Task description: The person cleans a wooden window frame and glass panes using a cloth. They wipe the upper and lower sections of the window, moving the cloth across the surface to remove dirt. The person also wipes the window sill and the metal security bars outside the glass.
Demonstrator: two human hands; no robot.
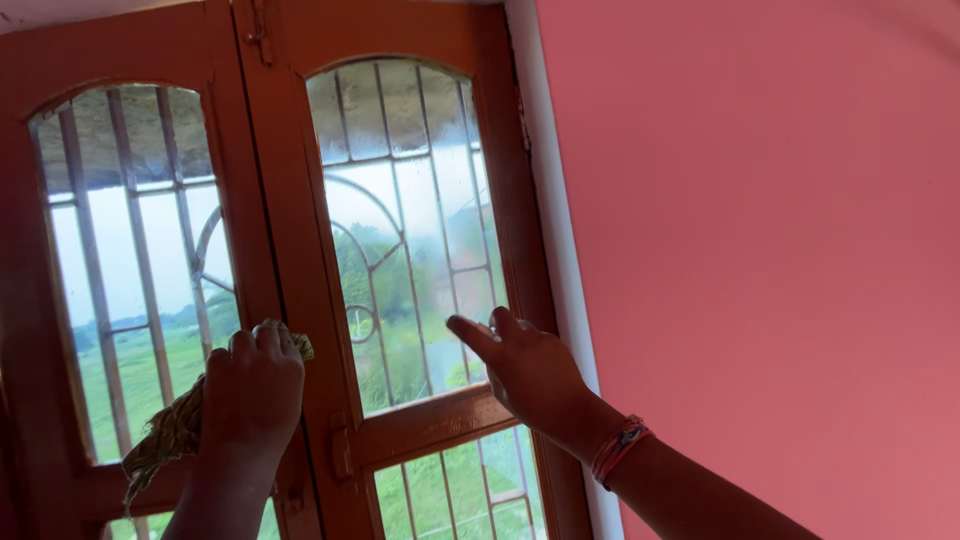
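Observation:
My left hand is closed around a crumpled yellowish cloth and presses it against the wooden frame between the two window shutters. The cloth hangs down to the left below the fist. My right hand rests with spread fingers on the glass pane of the right shutter, near its lower right corner, with the forefinger pointing left. Thread bands circle my right wrist.
A brown wooden double window with arched panes and a metal grille behind the glass fills the left half. A pink wall rises on the right beyond a white edge strip. Greenery shows outside.

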